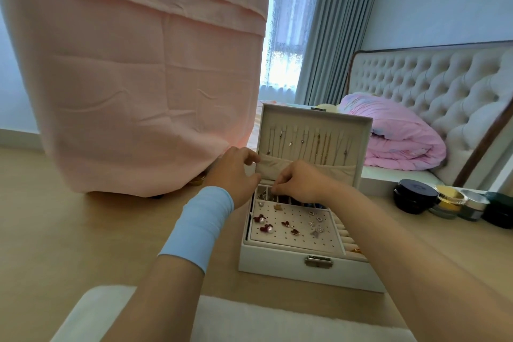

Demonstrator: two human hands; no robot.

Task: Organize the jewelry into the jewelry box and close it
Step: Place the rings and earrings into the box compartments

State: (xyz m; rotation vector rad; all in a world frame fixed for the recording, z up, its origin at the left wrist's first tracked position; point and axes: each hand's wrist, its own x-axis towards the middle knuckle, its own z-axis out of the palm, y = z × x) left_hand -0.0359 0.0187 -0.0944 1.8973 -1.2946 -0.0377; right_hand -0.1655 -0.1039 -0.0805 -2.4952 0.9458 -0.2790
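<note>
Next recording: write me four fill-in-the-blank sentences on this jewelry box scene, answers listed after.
1. The jewelry box sits on the table with its lid ____.
2. The necklaces hang in a row inside the box's ____.
3. The wrist sleeve on the left forearm is light ____.
4. The cosmetic jars stand on the box's ____ side.

Missing words: open; lid; blue; right
</note>
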